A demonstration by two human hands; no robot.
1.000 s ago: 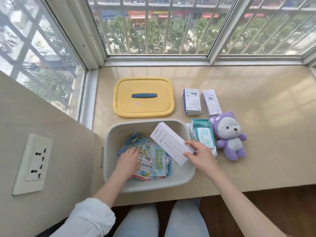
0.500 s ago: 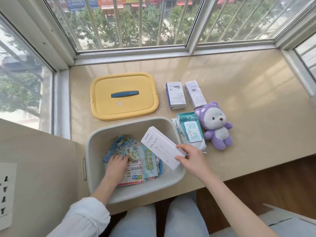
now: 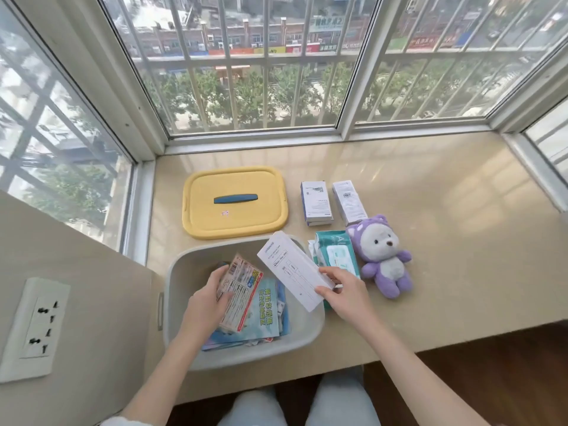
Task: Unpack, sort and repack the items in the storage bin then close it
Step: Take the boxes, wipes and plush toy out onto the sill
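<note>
Packets [image 3: 264, 309] in the storage bin [image 3: 190, 265] lay flat under my left grip [image 3: 206, 299] a second ago. Now that grip has lifted one red-edged packet [image 3: 241, 295] off the pile and holds it tilted up, fingers curled round its left edge. The other packets stay flat on the bin floor beneath it. My right grip [image 3: 344, 290] still pinches the near end of the long white box [image 3: 292, 269], thumb on top and fingers under. The box has risen a little and slants above the bin's right rim. The bin sits open at the near edge of the bench [image 3: 445, 241], and its yellow lid [image 3: 235, 222] lies flat just behind it. Right of the bin a teal wipes pack [image 3: 335, 250] lies beside a purple plush bear [image 3: 384, 256]. Behind them a blue-sided carton [image 3: 316, 204] and a white carton [image 3: 349, 202] lie side by side
</note>
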